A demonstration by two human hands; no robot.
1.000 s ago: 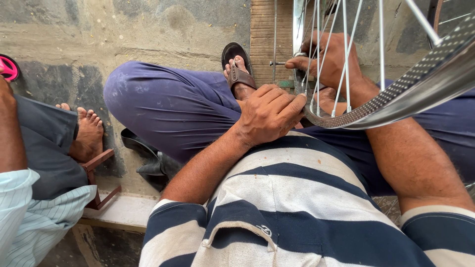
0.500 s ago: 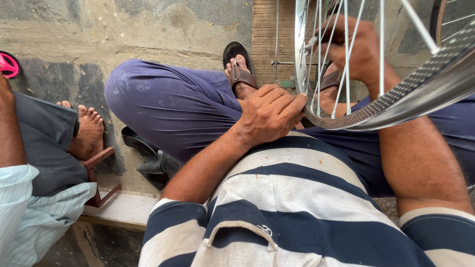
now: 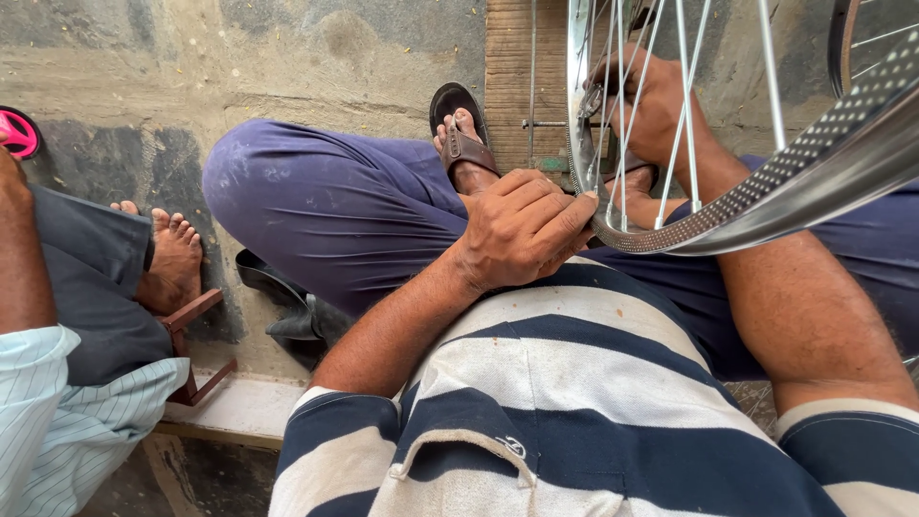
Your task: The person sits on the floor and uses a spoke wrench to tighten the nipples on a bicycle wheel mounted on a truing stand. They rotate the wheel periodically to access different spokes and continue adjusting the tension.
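Brown sandal (image 3: 462, 134) on the person's foot, wooden plank (image 3: 522, 67) behind on the concrete floor (image 3: 287, 67); another person's bare foot (image 3: 174, 258) and grey trouser leg at left. Spokes (image 3: 684, 115) partly screen the right hand (image 3: 656, 110). Since earlier frames, right hand moved up inside the wheel; left hand (image 3: 522, 230) unchanged. Bicycle wheel rim (image 3: 766, 191), shiny silver, perforated, rests over the lap. Left fingers curled, gripping rim's edge; right fingers closed around something among the spokes, can't tell what.
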